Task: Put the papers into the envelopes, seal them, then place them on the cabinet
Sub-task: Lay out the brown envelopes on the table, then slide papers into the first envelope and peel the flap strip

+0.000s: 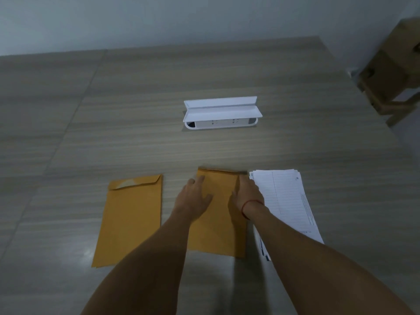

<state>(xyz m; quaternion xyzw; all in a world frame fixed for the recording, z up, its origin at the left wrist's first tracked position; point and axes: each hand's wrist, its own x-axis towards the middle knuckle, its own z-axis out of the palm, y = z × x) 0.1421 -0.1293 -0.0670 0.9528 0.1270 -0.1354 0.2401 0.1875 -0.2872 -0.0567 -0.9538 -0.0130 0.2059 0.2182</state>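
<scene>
Two yellow-brown envelopes lie flat on the wooden table. The left envelope [130, 220] lies apart from my hands, its flap folded down at the top. Both hands rest flat on the middle envelope [219, 226]. My left hand [194, 198] presses its upper left part, fingers spread. My right hand [246, 194], with a red band at the wrist, lies on its upper right edge, fingers reaching toward the top. A stack of white lined papers [288, 201] lies just to the right, touching that envelope's edge.
A white socket box [221, 113] with its lid raised is set into the table [113, 110] beyond the envelopes. At the far right, off the table, stands a light wooden piece of furniture [393, 71]. A pale wall runs behind.
</scene>
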